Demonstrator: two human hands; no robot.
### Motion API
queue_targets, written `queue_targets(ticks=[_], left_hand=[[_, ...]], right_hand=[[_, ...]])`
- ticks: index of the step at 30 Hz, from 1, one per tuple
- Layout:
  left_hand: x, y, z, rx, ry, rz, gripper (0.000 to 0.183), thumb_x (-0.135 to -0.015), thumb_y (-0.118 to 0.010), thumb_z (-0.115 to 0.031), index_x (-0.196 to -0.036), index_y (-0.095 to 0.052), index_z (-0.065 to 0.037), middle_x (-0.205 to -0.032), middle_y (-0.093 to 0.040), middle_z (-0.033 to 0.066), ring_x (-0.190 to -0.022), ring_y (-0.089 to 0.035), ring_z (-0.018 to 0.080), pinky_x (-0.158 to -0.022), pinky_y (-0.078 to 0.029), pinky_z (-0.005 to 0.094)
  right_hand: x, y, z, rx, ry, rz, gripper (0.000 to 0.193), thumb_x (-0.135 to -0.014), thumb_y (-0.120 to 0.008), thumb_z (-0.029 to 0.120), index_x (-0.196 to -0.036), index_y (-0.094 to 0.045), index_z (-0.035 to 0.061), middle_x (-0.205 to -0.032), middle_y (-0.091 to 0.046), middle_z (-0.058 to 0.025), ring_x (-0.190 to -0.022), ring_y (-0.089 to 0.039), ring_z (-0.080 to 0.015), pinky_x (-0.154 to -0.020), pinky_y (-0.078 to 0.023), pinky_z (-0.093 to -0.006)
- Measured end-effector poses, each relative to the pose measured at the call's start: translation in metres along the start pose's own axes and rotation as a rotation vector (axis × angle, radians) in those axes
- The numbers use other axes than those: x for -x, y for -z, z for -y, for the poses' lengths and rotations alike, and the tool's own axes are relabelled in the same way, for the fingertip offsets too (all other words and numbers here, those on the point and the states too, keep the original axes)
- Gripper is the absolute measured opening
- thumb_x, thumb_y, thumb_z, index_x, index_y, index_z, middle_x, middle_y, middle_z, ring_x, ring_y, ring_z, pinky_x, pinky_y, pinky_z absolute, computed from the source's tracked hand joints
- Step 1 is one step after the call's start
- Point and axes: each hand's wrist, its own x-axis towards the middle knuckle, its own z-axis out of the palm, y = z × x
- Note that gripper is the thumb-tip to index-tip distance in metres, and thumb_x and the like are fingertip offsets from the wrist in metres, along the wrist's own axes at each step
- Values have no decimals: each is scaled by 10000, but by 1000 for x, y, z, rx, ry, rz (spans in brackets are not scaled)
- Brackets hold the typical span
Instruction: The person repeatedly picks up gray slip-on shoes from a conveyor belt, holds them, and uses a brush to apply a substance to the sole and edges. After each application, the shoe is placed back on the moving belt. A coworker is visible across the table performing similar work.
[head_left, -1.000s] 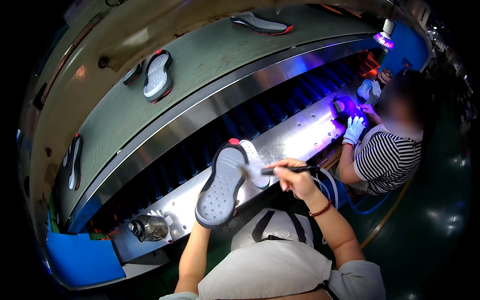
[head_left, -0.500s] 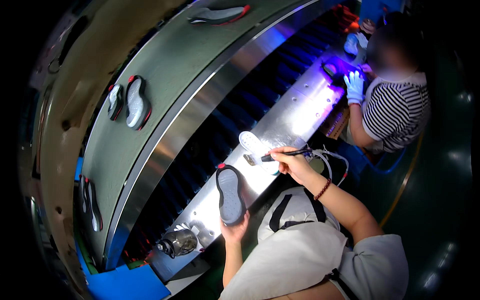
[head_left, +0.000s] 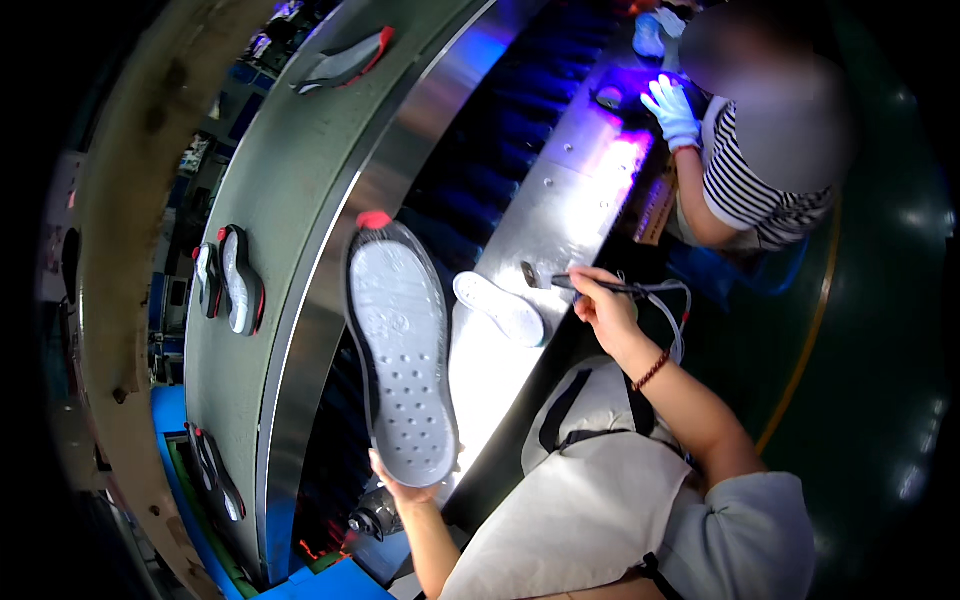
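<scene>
My left hand (head_left: 410, 492) grips a shoe sole (head_left: 402, 350) by its lower end. Grey inside with rows of small dimples, the sole has a dark rim and a red tip, and it is held up close to the view. Between the fingers of my right hand (head_left: 612, 318) is a slim black pen-like tool (head_left: 605, 287), with a pale cable running from its back end. Its tip points left, near a small dark metal piece (head_left: 530, 273) on the bench. A white sole-shaped piece (head_left: 500, 312) with small holes lies on the metal bench (head_left: 545, 215) between my hands.
A curved green conveyor belt (head_left: 290, 190) at the left carries several dark soles (head_left: 240, 280). A dark bottle (head_left: 376, 514) stands behind my left wrist. Beyond my right hand sits a person with a white-gloved hand (head_left: 672, 112) under violet light.
My left hand has raised the sole much nearer to the view. My right hand has drawn the pen-like tool off the white piece, to its right. The whole view has shifted.
</scene>
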Motion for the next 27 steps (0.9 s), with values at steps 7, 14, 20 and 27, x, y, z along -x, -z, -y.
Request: queue_targets(ticks=[7, 14, 20, 27], left_hand=[[-96, -81, -87, 189, -77, 354, 685, -805, -359, -574, -1310, -299, -115, -1294, -334, 212, -1062, -408, 490, -728, -486, 533], [-253, -124, -176, 235, -172, 88, 540, -738, -581, -377, -1142, -449, -43, -1204, -410, 165, -1086, -393, 405, -907, -404, 457], [-360, -142, -204, 39, -230, -93, 673, -799, -409, -513, -1257, -312, -30, -1250, -301, 233, -1074, -381, 458, -778, -481, 469], [-416, -197, -166, 11, -200, 45, 627, -829, -374, -474, -1236, -336, 2, -1237, -332, 239, -1088, -380, 459, -815, -465, 473]], right_hand=[[-6, 10, 10, -8, -18, 101, 122, -809, -582, 98, -921, -598, 53, -726, -585, -19, -500, -480, -62, -437, -347, -191], [-21, 20, 16, 11, -25, 93, 129, -807, -584, 105, -906, -601, 25, -710, -586, -27, -487, -487, -74, -428, -357, -197], [-23, 31, 29, -26, -20, 30, 116, -813, -579, 100, -906, -606, 37, -697, -586, -30, -483, -486, -70, -434, -361, -198], [-38, 50, 37, -109, 9, -71, 110, -806, -584, 76, -902, -605, 26, -722, -603, -48, -470, -493, -91, -433, -371, -214]])
